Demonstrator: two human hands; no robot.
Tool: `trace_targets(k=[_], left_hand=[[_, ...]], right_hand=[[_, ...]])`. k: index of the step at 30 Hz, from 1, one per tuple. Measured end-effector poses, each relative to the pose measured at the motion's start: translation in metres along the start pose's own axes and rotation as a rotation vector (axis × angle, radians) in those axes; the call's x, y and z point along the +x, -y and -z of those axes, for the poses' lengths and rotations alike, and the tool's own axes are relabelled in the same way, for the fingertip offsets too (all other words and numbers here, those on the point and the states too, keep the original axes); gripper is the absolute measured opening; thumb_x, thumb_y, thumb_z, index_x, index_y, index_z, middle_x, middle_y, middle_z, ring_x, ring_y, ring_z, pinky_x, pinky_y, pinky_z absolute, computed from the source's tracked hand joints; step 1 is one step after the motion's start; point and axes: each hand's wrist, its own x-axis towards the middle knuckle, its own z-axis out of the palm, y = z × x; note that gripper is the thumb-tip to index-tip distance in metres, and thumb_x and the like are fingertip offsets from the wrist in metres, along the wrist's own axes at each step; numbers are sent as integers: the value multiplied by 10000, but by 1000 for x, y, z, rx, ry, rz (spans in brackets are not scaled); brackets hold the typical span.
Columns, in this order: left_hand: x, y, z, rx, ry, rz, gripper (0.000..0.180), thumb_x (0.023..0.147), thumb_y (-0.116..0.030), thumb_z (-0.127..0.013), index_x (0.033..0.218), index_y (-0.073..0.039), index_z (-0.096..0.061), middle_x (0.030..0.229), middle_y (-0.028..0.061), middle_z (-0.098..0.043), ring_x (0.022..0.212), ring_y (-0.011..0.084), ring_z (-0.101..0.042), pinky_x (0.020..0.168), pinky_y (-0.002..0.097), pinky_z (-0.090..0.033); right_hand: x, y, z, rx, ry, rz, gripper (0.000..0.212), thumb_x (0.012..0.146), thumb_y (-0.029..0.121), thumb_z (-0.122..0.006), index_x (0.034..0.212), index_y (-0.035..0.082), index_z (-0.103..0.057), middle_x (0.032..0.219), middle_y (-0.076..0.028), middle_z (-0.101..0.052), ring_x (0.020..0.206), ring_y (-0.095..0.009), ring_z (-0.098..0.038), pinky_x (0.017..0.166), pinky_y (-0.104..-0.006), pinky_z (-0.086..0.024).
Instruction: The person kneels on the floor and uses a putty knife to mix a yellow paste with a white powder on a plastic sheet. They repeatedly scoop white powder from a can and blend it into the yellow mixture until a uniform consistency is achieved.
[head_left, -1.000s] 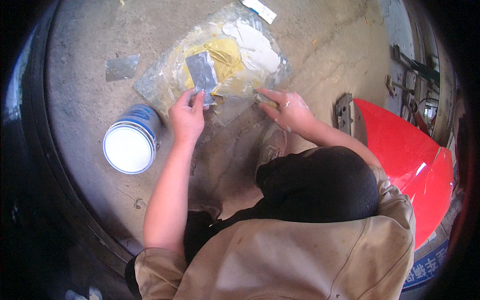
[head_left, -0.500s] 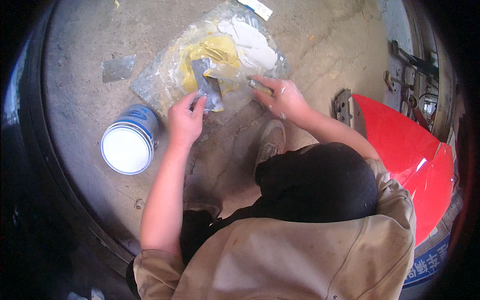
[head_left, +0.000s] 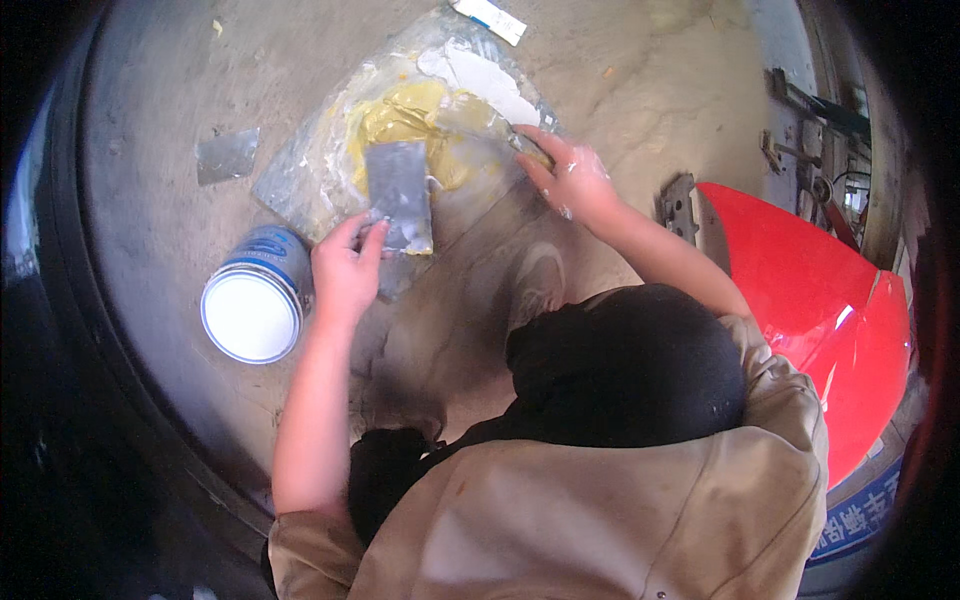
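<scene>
A flat mixing board (head_left: 290,185) on the floor carries a mound of yellow putty (head_left: 400,112) beside a patch of white putty (head_left: 480,80). My left hand (head_left: 348,262) pinches a grey rectangular metal spreader (head_left: 398,195) by its lower left edge, over the board's near side. In my right hand (head_left: 578,178), smeared with white, is a putty knife (head_left: 532,150). Its handle shows between my fingers, while its blade points left over the yellow putty and is blurred.
A blue can (head_left: 268,250) with a white lid stands left of my left hand. Beyond it lies a loose metal sheet (head_left: 228,157). A white tube (head_left: 490,20) is at the board's far edge. A red car panel (head_left: 800,280) rests at my right.
My left hand has drawn the spreader a little toward me and turned its flat face up, away from the knife's blade. My right hand has shifted slightly; the knife stays over the putty.
</scene>
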Motion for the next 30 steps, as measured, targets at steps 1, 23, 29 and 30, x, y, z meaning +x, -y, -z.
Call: trace_targets(k=[1,23,29,30], left_hand=[[2,4,-1,-80,-19,72,331,957,-166,-683,1158,95,-641,868,130,-724,700,159,-708,634,270,-537],[31,56,12,-378,-470,200,309,1010,-216,-608,1168,50,-619,952,61,-660,718,105,-586,659,253,-512],[35,78,43,-90,-613,165,349,999,-235,-614,1143,82,-634,950,89,-688,726,128,-620,647,264,-515],[35,80,52,-20,-583,170,367,1000,-239,-614,1188,76,-630,967,92,-700,737,127,-620,651,261,-511]], right_hand=[[0,-7,-1,-65,-24,34,417,932,330,-644,1322,191,-596,1034,-212,-694,947,-407,-667,819,-478,-544],[-5,-38,-23,367,167,-101,366,973,326,-622,1269,110,-635,928,-83,-705,812,-216,-657,715,-382,-534],[-4,-28,-26,-144,-8,208,408,932,332,-639,1311,197,-566,1029,-151,-672,923,-373,-665,785,-476,-548],[-4,-27,-27,-160,4,202,412,930,339,-640,1310,198,-566,1019,-145,-669,918,-368,-665,784,-471,-547]])
